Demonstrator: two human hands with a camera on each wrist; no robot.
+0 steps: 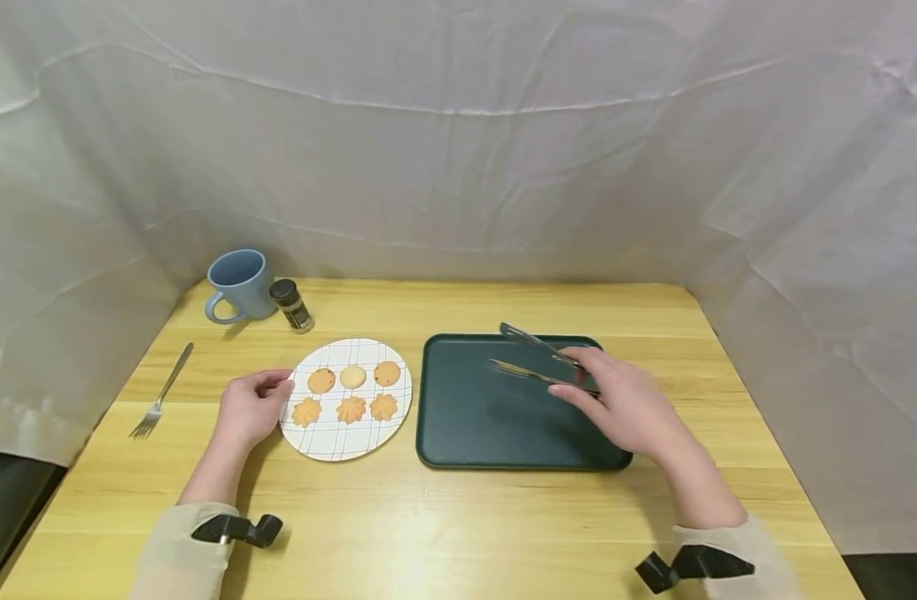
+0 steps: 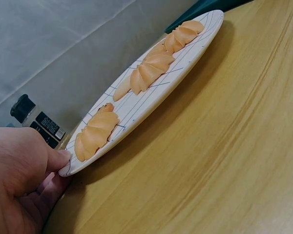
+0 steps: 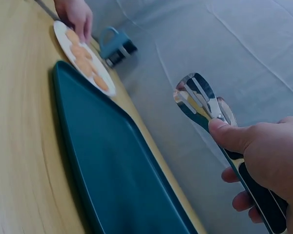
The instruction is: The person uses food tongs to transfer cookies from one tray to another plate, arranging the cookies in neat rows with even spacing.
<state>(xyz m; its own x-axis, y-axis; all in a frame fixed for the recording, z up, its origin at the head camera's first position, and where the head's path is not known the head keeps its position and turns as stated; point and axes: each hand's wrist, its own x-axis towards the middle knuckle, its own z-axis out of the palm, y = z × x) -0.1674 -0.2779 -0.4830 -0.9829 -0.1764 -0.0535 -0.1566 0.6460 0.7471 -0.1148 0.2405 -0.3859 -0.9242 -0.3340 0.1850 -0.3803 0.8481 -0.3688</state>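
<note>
My left hand [image 1: 253,406] pinches the left rim of a round white plate [image 1: 338,446] with a thin checked pattern, thumb on top in the left wrist view. Several cookies [image 1: 351,409] lie on it in two rows, plain round ones at the back and ridged, shell-like ones [image 2: 97,134] in front. My right hand [image 1: 627,400] holds metal serving tongs [image 3: 200,100], their slotted end pointing left. The arms of the tongs stand apart with nothing between them, above a dark green rectangular tray [image 1: 488,429].
A blue mug [image 1: 241,283] stands at the back left beside a black-capped spice jar [image 1: 292,306]. On the far left lies a fork [image 1: 161,392]. Pale cloth [image 1: 458,183] hangs around the back and sides of the wooden table [image 1: 398,533].
</note>
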